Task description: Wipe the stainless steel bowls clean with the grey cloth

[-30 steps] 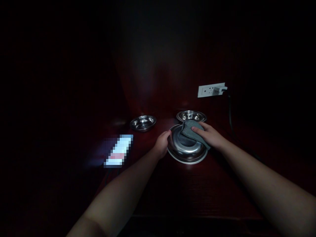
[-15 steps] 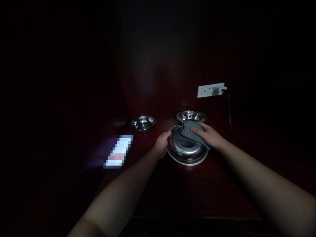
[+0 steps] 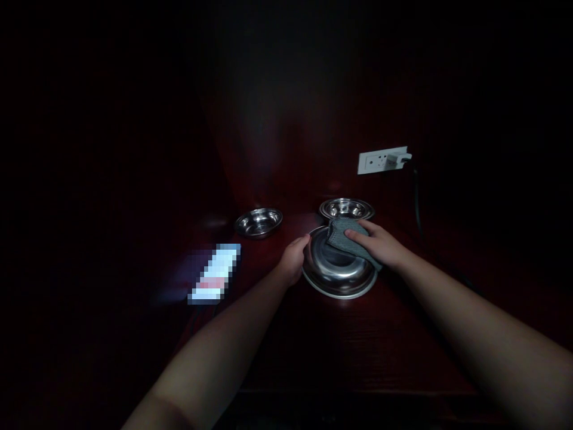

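A shiny steel bowl (image 3: 338, 276) is held upside down or tilted above the dark red tabletop; I cannot tell whether it touches the surface. My left hand (image 3: 293, 260) grips its left rim, the thumb on top and the other fingers hidden beneath. In my right hand (image 3: 378, 242) is a folded grey-green cloth (image 3: 347, 234), pressed against the bowl's upper right part. The right thumb lies over the cloth, and part of the fingers shows beyond it.
A steel bowl (image 3: 258, 223) stands upright at the back left. Another steel dish, perhaps a stack (image 3: 346, 208), sits behind the cloth. A lit, blurred-out phone-like screen (image 3: 215, 273) lies at left. A wall socket (image 3: 383, 160) with a plug and cable (image 3: 417, 200) is at the back right.
Almost nothing differs. The view has shifted very slightly, and both hands keep the same hold on the bowl and the cloth.
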Demonstrator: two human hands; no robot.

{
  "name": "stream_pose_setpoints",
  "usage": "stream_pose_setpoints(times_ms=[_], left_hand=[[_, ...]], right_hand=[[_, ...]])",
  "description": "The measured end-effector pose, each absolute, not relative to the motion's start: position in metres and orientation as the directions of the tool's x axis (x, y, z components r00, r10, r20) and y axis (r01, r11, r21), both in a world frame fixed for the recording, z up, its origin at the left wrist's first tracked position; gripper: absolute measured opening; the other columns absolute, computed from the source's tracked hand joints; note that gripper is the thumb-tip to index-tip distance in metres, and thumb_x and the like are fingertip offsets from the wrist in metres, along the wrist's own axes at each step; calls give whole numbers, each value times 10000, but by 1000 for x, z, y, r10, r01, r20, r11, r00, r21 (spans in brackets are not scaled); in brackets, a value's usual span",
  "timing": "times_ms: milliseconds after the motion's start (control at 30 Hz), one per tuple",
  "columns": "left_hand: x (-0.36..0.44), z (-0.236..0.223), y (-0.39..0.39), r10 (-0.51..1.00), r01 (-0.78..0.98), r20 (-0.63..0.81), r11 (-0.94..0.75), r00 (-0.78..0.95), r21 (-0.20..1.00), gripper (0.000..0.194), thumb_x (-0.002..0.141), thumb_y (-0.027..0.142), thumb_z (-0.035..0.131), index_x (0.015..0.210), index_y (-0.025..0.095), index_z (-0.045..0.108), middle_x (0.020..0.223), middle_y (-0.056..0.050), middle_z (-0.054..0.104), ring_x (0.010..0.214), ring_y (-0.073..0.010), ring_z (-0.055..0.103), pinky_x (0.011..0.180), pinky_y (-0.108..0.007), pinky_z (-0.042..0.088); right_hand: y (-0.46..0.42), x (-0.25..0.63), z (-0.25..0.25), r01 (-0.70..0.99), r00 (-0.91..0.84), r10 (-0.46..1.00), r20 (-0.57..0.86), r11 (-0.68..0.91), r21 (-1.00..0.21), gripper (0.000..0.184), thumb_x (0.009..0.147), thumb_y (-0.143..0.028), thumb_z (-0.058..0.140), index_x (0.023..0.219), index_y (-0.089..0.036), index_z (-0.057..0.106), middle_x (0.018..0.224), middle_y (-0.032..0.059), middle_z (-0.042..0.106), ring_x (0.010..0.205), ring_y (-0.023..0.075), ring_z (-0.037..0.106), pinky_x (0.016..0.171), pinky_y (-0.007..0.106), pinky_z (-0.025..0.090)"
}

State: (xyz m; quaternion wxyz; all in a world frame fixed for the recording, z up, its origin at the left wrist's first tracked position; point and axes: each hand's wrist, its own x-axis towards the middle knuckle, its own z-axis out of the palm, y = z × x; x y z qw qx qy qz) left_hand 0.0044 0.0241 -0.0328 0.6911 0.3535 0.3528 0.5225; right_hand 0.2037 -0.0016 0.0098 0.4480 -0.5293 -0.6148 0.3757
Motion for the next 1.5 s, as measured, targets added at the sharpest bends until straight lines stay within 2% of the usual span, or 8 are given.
stream_pose_setpoints(times_ms=[700,833,933,1100,1267,1500], left_hand=[[5,-30,23,981,-435,-71,144,179,889,244,722,356,624,837,145,667,866,-83,699,859,-210,639,865,-368,449],[5,-30,23,981,-431,-81,152,178,889,246,729,353,615,843,141,668,871,-86,698,852,-207,638,861,-364,448],[4,-30,22,982,-443,-98,161,161,882,245,734,355,612,842,142,668,872,-83,698,864,-202,636,866,-352,445],[4,-29,21,983,-440,-107,163,149,883,240,722,354,631,825,140,668,850,-81,699,860,-203,638,858,-349,446],[5,-28,20,983,-427,-113,165,145,889,248,726,361,626,817,134,668,815,-78,698,812,-200,641,826,-348,454],[4,-27,19,981,-414,-88,154,174,897,251,739,354,612,839,132,672,845,-85,700,827,-204,639,837,-351,449]], right_hand=[[-2,205,8,321,-129,976,174,207,-924,494,737,-504,601,1135,-212,594,1065,68,664,935,233,629,894,403,460],[-2,205,8,306,-130,975,181,213,-928,418,812,-485,488,1079,-192,622,1079,64,658,935,224,616,888,385,446],[0,204,7,325,-78,980,181,197,-925,379,845,-451,416,1003,-186,635,1012,54,668,919,214,603,875,358,438],[2,205,4,410,3,972,234,212,-887,307,806,-459,471,965,-220,577,865,20,629,822,190,572,757,320,457],[2,206,4,440,-35,969,245,235,-866,272,805,-463,466,880,-216,551,777,1,584,737,165,540,686,297,450],[0,205,7,383,-108,977,186,213,-899,390,769,-502,538,1019,-204,572,946,38,637,798,186,592,743,339,474]])
